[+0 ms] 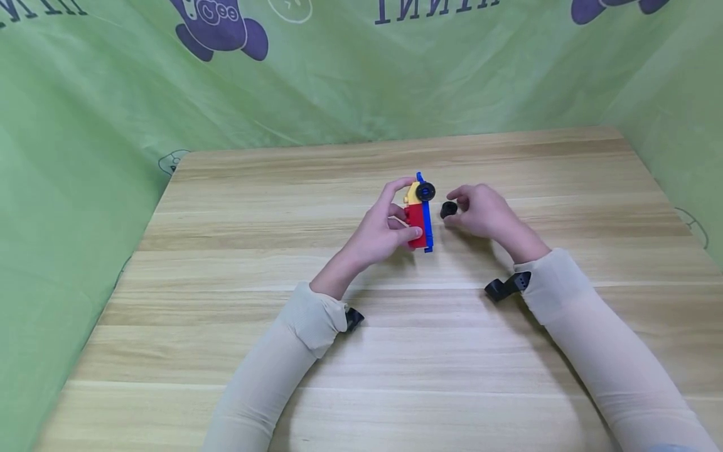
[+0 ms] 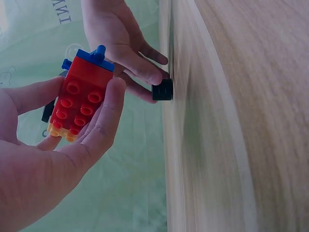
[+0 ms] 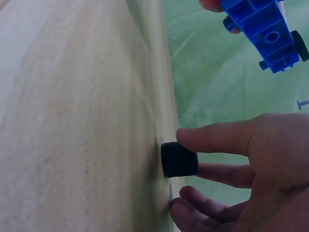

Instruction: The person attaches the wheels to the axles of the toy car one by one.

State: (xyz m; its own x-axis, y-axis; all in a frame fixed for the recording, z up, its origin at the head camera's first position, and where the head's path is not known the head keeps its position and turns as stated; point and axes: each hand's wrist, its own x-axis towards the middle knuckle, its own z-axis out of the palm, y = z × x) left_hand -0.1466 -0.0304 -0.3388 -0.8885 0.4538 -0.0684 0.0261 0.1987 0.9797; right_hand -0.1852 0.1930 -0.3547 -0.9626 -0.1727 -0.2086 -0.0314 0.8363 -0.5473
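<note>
Head view, toy car (image 1: 416, 216), black wheel (image 1: 449, 209), lettering (image 1: 415, 9) perhaps "NN"

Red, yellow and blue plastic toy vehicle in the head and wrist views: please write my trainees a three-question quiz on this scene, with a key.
1. Which grip, left or right, holds the red, yellow and blue plastic toy vehicle?
2. True or false: the short black cylinder is separate from the vehicle.
3. Fill in the colour: the vehicle's underside, seen from the right wrist, is ____.

Key: 1. The left grip. 2. True; it is at the right grip. 3. Blue.
</note>
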